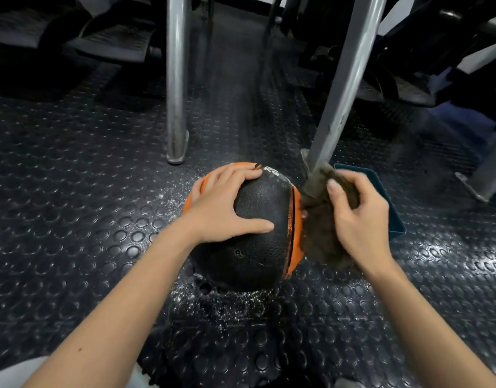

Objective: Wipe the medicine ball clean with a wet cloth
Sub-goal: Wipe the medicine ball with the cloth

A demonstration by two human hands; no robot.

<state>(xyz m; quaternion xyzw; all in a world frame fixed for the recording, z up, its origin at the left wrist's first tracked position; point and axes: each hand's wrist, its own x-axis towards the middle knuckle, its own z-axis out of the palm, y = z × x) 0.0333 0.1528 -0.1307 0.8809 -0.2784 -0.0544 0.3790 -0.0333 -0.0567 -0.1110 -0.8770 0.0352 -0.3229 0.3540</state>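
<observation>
A black-and-orange medicine ball [258, 219] rests on the studded floor [73, 191] between the hands. Being round, it has no long axis; its seam runs away from the person. The left hand [227, 203], fingers spread flat, steadies its top. The right hand [359, 217] grips a brown cloth [322, 233] against its right side. Wiping looks under way; the next move probably means rolling the ball to reach fresh panels.

1 wide-angle head view looks forward and steeply down, close above the medicine ball [255, 261] at frame centre, on studded floor [73, 169].
</observation>
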